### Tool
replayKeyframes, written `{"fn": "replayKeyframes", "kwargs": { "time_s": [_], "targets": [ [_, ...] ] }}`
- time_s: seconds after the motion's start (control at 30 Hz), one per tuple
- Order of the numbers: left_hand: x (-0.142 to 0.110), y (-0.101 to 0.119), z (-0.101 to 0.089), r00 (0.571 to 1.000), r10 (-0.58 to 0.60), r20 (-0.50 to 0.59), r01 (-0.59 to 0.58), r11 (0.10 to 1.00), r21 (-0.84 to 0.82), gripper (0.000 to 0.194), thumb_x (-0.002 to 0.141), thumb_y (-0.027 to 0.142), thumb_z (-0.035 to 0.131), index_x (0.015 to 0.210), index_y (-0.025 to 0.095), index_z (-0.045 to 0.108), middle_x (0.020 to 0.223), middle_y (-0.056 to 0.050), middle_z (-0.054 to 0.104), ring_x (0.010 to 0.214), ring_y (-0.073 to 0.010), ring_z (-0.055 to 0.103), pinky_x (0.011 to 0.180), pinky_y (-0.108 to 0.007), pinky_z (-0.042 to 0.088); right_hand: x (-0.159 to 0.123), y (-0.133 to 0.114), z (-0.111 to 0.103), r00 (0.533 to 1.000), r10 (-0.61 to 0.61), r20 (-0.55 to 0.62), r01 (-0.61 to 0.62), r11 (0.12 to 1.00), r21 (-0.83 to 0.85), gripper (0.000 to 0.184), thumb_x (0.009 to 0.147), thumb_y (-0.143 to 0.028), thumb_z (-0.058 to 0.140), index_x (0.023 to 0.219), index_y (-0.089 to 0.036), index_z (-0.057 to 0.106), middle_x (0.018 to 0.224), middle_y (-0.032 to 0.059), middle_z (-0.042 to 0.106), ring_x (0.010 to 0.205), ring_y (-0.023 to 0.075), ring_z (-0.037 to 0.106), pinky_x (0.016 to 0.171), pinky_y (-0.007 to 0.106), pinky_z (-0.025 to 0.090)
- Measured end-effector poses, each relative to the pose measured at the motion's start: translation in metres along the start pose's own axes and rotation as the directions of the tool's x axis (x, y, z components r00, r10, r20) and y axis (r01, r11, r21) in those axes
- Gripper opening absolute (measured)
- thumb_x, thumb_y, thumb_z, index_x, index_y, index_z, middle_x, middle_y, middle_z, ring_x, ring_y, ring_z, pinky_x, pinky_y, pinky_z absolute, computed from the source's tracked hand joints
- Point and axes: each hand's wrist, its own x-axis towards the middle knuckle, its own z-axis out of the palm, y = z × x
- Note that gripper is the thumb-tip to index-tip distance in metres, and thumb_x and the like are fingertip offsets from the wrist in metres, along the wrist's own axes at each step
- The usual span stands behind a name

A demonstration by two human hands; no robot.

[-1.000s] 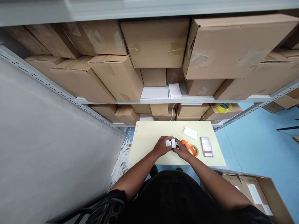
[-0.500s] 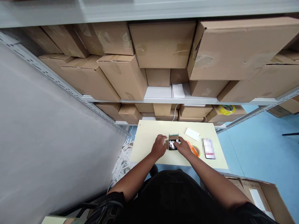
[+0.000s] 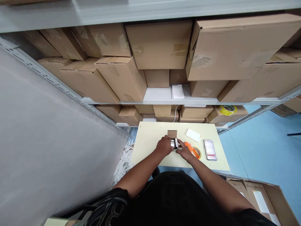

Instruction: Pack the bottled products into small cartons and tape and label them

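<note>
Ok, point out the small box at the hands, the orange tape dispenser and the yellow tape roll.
Small box (image 3: 172,134): head view, raised flap.
Orange tape dispenser (image 3: 190,148): head view, orange body.
Yellow tape roll (image 3: 225,112): head view, outer side.

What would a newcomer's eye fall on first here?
Probably the large cardboard boxes on the shelf across the upper view. Below, over the pale yellow table, the left hand and right hand are at a small open box, with an orange tape dispenser to their right.
</note>
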Motion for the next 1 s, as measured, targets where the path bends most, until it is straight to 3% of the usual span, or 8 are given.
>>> {"fn": "replayKeyframes", "kwargs": {
  "time_s": [0.1, 0.23, 0.5, 0.6, 0.7, 0.87, 1.0],
  "targets": [
    [0.016, 0.011, -0.002, 0.996, -0.069, 0.056, 0.065, 0.995, 0.073, 0.050, 0.067, 0.035, 0.089, 0.109, 0.016, 0.070, 0.117, -0.020, 0.063, 0.109, -0.0409, 0.063, 0.092, -0.049, 0.053, 0.004, -0.004, 0.002, 0.999, 0.010, 0.030, -0.008, 0.998, -0.061, 0.089, 0.073, -0.025, 0.069, 0.156, -0.030, 0.040, 0.114, 0.0030, 0.065, 0.087, 0.0178, 0.065, 0.076, 0.031, 0.054],
    [0.033, 0.023, -0.002, 0.990, -0.115, 0.088, 0.101, 0.984, 0.147, 0.055, 0.060, 0.030, 0.092, 0.107, 0.013, 0.071, 0.118, -0.023, 0.063, 0.112, -0.0439, 0.063, 0.093, -0.051, 0.051, 0.013, -0.009, 0.000, 1.000, -0.025, 0.012, 0.026, 0.994, -0.103, 0.086, 0.072, -0.024, 0.073, 0.152, -0.026, 0.044, 0.107, 0.0030, 0.066, 0.087, 0.0194, 0.063, 0.074, 0.031, 0.052],
    [0.030, 0.016, -0.010, 0.999, 0.035, 0.009, -0.036, 0.994, 0.100, 0.050, 0.061, 0.033, 0.086, 0.104, 0.018, 0.066, 0.112, -0.018, 0.063, 0.107, -0.0388, 0.063, 0.089, -0.046, 0.053, 0.030, 0.008, 0.002, 0.988, -0.137, -0.064, 0.116, 0.956, -0.268, 0.070, 0.071, -0.022, 0.077, 0.136, -0.025, 0.051, 0.123, 0.0076, 0.068, 0.101, 0.0242, 0.065, 0.083, 0.034, 0.049],
    [0.021, 0.021, -0.030, 0.992, 0.089, -0.093, -0.086, 0.996, 0.039, 0.047, 0.062, 0.031, 0.083, 0.103, 0.019, 0.064, 0.113, -0.017, 0.060, 0.110, -0.0391, 0.060, 0.091, -0.048, 0.053, 0.034, 0.011, 0.004, 0.986, -0.154, -0.059, 0.132, 0.953, -0.273, 0.067, 0.072, -0.023, 0.079, 0.133, -0.025, 0.052, 0.122, 0.0081, 0.069, 0.103, 0.0265, 0.066, 0.084, 0.034, 0.049],
    [0.010, 0.029, -0.060, 0.977, 0.120, -0.179, -0.133, 0.989, -0.063, 0.045, 0.063, 0.029, 0.081, 0.103, 0.022, 0.061, 0.116, -0.013, 0.059, 0.109, -0.0337, 0.059, 0.092, -0.044, 0.053, 0.037, 0.009, 0.003, 0.990, -0.133, -0.040, 0.118, 0.958, -0.263, 0.075, 0.070, -0.024, 0.082, 0.137, -0.027, 0.049, 0.123, 0.0073, 0.069, 0.103, 0.0267, 0.067, 0.086, 0.035, 0.050],
    [-0.003, 0.030, -0.109, 0.973, 0.017, -0.229, -0.089, 0.947, -0.309, 0.052, 0.067, 0.031, 0.078, 0.114, 0.023, 0.057, 0.093, 0.000, 0.064, 0.081, -0.0192, 0.062, 0.076, -0.031, 0.052, 0.041, -0.002, 0.000, 0.994, -0.111, -0.007, 0.106, 0.961, -0.256, 0.080, 0.070, -0.028, 0.083, 0.142, -0.024, 0.048, 0.124, 0.0084, 0.068, 0.106, 0.0276, 0.067, 0.090, 0.039, 0.053],
    [0.000, 0.020, -0.126, 0.925, -0.043, -0.377, -0.184, 0.818, -0.545, 0.052, 0.073, 0.032, 0.074, 0.121, 0.022, 0.057, 0.102, -0.003, 0.069, 0.090, -0.0195, 0.066, 0.081, -0.030, 0.052, 0.037, -0.012, -0.006, 0.984, -0.171, 0.041, 0.175, 0.971, -0.165, 0.095, 0.069, -0.037, 0.086, 0.152, -0.025, 0.042, 0.141, 0.0112, 0.062, 0.125, 0.0332, 0.061, 0.104, 0.048, 0.050]
  ]
}}
